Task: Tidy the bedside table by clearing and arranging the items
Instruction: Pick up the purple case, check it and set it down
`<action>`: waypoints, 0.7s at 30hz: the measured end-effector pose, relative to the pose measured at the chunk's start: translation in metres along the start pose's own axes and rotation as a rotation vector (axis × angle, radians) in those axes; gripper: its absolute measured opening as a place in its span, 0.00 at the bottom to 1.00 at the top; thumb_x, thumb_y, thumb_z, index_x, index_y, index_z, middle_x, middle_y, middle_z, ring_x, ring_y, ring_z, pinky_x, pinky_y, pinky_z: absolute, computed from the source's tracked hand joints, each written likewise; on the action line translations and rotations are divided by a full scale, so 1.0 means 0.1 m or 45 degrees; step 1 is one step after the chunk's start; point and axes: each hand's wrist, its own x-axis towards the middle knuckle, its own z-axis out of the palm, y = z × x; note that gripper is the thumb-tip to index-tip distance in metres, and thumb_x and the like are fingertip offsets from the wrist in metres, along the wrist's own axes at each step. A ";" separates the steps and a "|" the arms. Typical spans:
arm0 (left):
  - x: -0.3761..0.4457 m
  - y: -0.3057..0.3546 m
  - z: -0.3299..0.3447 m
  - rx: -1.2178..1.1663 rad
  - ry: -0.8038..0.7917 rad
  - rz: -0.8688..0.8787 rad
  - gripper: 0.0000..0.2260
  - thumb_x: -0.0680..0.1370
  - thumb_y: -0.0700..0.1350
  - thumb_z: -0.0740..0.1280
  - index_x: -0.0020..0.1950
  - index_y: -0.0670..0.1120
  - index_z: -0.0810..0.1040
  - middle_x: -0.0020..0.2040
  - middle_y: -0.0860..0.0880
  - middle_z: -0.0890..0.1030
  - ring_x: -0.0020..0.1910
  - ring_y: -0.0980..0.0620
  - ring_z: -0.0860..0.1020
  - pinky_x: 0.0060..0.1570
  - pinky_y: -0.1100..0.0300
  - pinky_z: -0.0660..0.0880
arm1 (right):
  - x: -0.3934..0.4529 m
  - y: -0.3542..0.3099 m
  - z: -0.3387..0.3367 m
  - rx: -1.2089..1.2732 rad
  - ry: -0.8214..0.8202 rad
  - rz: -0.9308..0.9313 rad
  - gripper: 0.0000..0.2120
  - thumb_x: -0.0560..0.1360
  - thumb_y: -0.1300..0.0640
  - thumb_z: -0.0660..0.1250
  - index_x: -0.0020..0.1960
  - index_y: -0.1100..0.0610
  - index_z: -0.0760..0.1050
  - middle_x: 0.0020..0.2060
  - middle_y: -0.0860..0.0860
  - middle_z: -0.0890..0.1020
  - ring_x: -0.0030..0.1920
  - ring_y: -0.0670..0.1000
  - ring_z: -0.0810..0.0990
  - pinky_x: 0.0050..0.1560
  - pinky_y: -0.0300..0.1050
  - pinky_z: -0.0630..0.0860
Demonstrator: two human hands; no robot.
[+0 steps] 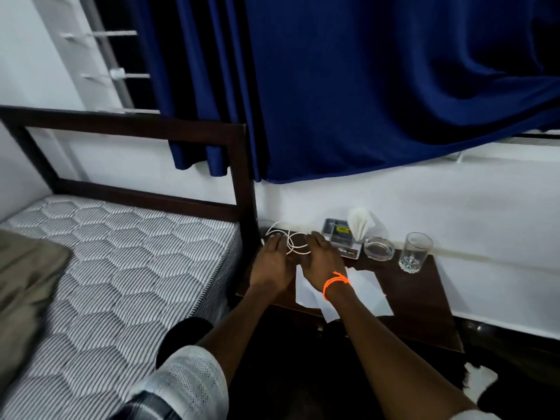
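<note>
Both hands reach over the dark wooden bench point(424, 301) near the middle of the frame. Left hand point(274, 262) lies palm down with fingers stretched forward, its tips touching the white cable point(292, 242); right hand point(322, 263), with an orange band point(335, 283) at the wrist, is likewise flat with fingers together, its tips at the other side of the loose coil. Whether either hand actually grips the cable cannot be told. The cable sits at the bench's back left corner, beside the bed frame point(241, 177). Under the right wrist lie white sheets of paper point(369, 291). Along the wall, to the right of the cable, stand a small grey tray point(336, 228) holding a folded napkin point(359, 221), then a glass ashtray point(378, 248), then a drinking glass point(415, 251). A mattress point(121, 253) fills the lower left; a blue curtain point(348, 86) hangs above.
</note>
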 end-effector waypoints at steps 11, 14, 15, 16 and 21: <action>0.00 -0.68 0.35 -0.103 -0.073 -0.294 0.28 0.77 0.43 0.67 0.75 0.35 0.68 0.73 0.34 0.72 0.74 0.35 0.69 0.74 0.48 0.65 | 0.30 -0.07 0.51 -0.018 -0.176 -0.052 0.26 0.76 0.56 0.65 0.73 0.56 0.69 0.77 0.55 0.64 0.70 0.59 0.72 0.68 0.51 0.70; -0.03 -0.78 0.42 -0.110 -0.099 -0.362 0.29 0.77 0.43 0.68 0.76 0.36 0.68 0.75 0.34 0.70 0.75 0.36 0.69 0.74 0.48 0.66 | 0.41 -0.10 0.68 0.011 -0.249 -0.070 0.25 0.75 0.59 0.65 0.72 0.54 0.70 0.77 0.54 0.64 0.70 0.59 0.73 0.69 0.49 0.70; -0.03 -0.82 0.45 -0.115 -0.107 -0.377 0.29 0.77 0.44 0.68 0.76 0.36 0.68 0.75 0.34 0.70 0.74 0.36 0.69 0.73 0.48 0.67 | 0.45 -0.11 0.74 0.023 -0.279 -0.079 0.25 0.75 0.60 0.65 0.72 0.54 0.71 0.77 0.54 0.65 0.71 0.59 0.72 0.70 0.48 0.69; -0.03 -0.87 0.48 -0.121 -0.116 -0.392 0.29 0.77 0.45 0.69 0.76 0.36 0.68 0.75 0.35 0.70 0.74 0.36 0.69 0.73 0.48 0.68 | 0.50 -0.11 0.80 0.029 -0.317 -0.091 0.26 0.74 0.62 0.65 0.72 0.53 0.71 0.77 0.54 0.65 0.72 0.59 0.71 0.72 0.48 0.68; 0.05 -1.22 0.81 -0.190 -0.160 -0.463 0.31 0.70 0.57 0.65 0.69 0.43 0.75 0.66 0.41 0.78 0.64 0.39 0.78 0.61 0.47 0.77 | 0.70 -0.11 1.02 -0.003 -0.440 -0.179 0.28 0.70 0.65 0.66 0.71 0.54 0.73 0.73 0.55 0.71 0.70 0.59 0.72 0.69 0.50 0.70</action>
